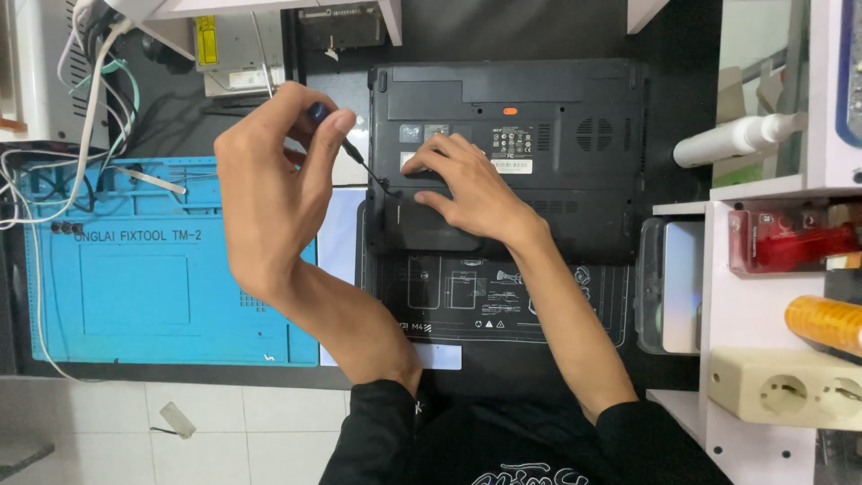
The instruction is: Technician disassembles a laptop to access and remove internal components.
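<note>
A black laptop (pixel 557 99) lies bottom-up on a dark mat (pixel 503 310) in the middle of the bench. My left hand (pixel 269 193) grips a small screwdriver (pixel 346 144) with a dark blue handle; its tip touches the laptop's left edge, next to a rectangular cover panel (pixel 413 229). My right hand (pixel 471 189) lies flat on the laptop's underside, fingers spread over that panel and pointing left. Both forearms come up from the bottom of the view in black sleeves.
A blue silicone work mat (pixel 135 287) covers the left of the bench. White cables (pixel 81 108) hang at the far left. White shelves (pixel 763 314) at the right hold a white bottle (pixel 736 139), a red tool (pixel 790 242), a yellow roll (pixel 822 323) and a cream power strip (pixel 781 391).
</note>
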